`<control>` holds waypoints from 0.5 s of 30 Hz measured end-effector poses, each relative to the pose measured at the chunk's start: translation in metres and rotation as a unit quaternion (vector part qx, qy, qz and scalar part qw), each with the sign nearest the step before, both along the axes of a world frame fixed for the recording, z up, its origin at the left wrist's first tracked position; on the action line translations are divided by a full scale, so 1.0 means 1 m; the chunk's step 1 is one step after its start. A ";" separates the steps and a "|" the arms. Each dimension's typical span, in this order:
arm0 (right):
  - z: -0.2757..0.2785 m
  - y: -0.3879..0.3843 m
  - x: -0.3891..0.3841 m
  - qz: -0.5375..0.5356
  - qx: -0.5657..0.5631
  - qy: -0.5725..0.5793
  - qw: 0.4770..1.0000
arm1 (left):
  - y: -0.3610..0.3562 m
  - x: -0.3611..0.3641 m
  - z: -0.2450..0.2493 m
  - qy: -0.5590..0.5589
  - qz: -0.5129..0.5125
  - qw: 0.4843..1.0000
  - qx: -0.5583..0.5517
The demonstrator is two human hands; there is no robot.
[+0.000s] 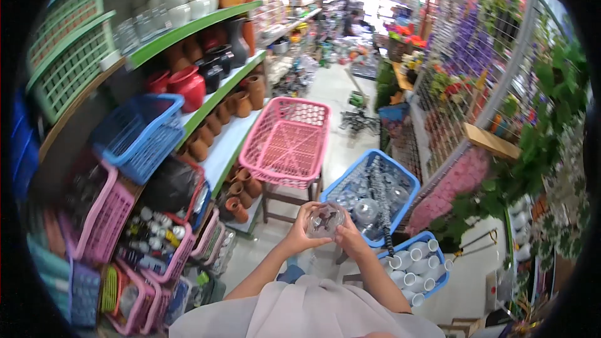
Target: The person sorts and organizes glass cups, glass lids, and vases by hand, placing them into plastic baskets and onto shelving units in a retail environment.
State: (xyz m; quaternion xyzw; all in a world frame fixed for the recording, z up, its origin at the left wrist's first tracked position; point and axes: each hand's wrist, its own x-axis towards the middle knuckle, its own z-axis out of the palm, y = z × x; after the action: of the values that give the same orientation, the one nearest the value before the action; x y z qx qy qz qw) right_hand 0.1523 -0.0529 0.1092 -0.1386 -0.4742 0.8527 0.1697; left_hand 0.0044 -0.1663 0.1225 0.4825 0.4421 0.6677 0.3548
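Observation:
Both of my hands hold a clear round glass container (324, 220) in front of my body. My left hand (300, 230) curls around its left side, while my right hand (350, 238) grips the lower right side with the thumb on the glass. Just beyond and to the right, a blue basket (330, 183) is filled with clear glassware. A dark, ribbed strip (377, 188) lies across that basket. Ahead of my hands, a pink plastic basket (285, 144) rests on a dark stool (270, 203), its slotted bottom showing.
A smaller blue basket (440, 251) at right holds several white cylindrical vases (418, 268). Green-edged shelves (210, 97) with pots and vases line the left, above pink baskets (109, 225) of goods. Wire racks (463, 81) with artificial flowers stand right. A tiled aisle (325, 97) runs ahead.

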 end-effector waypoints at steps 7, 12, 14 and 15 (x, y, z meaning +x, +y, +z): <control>0.039 -0.053 -0.049 0.134 -0.068 -0.007 0.989 | -0.093 -0.026 0.037 0.195 0.236 0.951 -0.032; 0.051 -0.082 -0.102 0.218 0.002 -0.027 0.976 | -0.149 -0.054 0.059 0.388 0.342 0.851 -0.087; 0.054 -0.095 -0.125 0.236 0.065 -0.055 0.968 | -0.171 -0.064 0.066 0.424 0.376 0.818 -0.095; 0.066 -0.106 -0.135 0.240 0.060 -0.054 0.967 | -0.182 -0.072 0.070 0.423 0.381 0.817 -0.094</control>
State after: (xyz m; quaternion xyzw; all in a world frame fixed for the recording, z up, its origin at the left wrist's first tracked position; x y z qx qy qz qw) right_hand 0.0170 -0.1589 0.1754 -0.0559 -0.5522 0.8298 -0.0582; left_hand -0.0674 -0.3481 0.1927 0.4750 0.7578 0.4345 -0.1059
